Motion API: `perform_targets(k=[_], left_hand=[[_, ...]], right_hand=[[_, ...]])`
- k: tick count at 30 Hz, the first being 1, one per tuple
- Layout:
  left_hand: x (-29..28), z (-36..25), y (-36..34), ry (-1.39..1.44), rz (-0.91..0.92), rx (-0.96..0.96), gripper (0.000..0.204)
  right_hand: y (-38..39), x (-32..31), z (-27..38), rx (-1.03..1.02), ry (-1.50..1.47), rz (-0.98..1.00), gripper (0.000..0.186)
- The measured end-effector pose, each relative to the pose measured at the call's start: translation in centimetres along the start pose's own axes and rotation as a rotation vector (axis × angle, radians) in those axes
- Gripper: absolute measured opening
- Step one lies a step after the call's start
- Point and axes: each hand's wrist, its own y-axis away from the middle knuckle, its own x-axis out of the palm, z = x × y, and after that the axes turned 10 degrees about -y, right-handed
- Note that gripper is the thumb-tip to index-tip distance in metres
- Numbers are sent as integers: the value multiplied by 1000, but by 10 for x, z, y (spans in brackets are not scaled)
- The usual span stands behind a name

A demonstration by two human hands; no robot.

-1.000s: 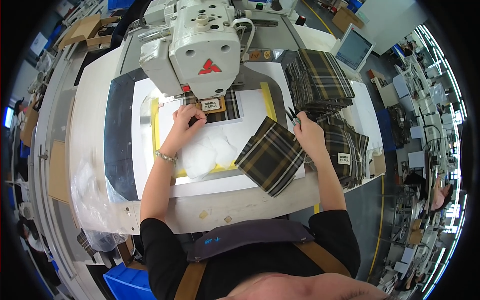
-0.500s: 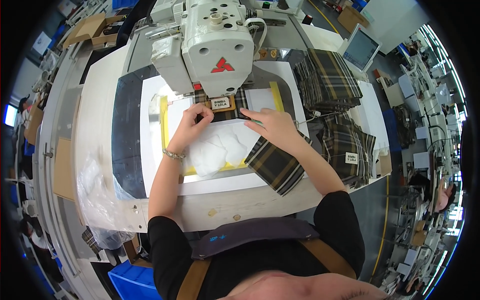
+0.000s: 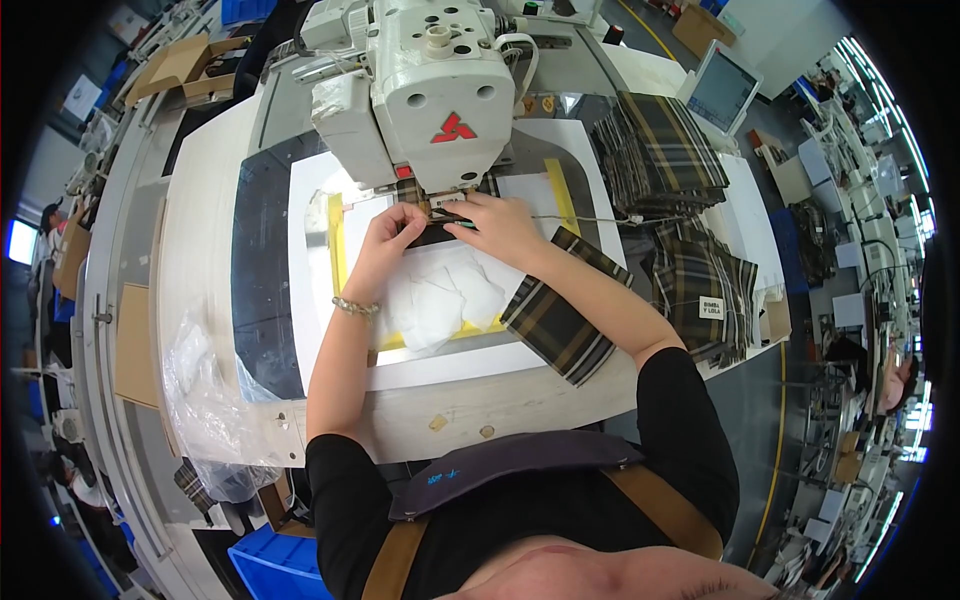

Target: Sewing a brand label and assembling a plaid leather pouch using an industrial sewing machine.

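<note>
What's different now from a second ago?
The bare right hand moved left, from beside the stacked dark plaid cloth to the small white rectangular label below the big white machine. The bare left hand stayed there, and the stack stayed put.

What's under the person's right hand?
Part of a white label and dark checked cloth peek out beside the right hand. Whatever lies straight beneath its palm and fingers is covered, so I can't tell.
</note>
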Motion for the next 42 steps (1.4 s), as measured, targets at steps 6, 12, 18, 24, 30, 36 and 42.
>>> perform_targets(k=[6, 12, 18, 24, 30, 36, 42], left_hand=[[1, 1, 0, 1, 9, -10, 8], [-1, 0, -1, -15, -5, -19, 8], [-1, -1, -1, -29, 0, -31, 7], [0, -2, 1, -32, -10, -27, 7], [0, -1, 0, -36, -2, -20, 8], [1, -3, 1, -27, -5, -30, 8], [14, -23, 9, -423, -25, 119, 5]], right_hand=[[-2, 5, -3, 25, -31, -3, 32], [-5, 5, -1, 51, -51, 24, 31], [-3, 6, -11, 47, -66, 0, 30], [-2, 6, -7, 58, -8, 47, 27], [-4, 7, -9, 40, -1, 52, 26], [-2, 3, -12, 39, -26, 40, 25], [18, -31, -20, -11, 56, 28, 24]])
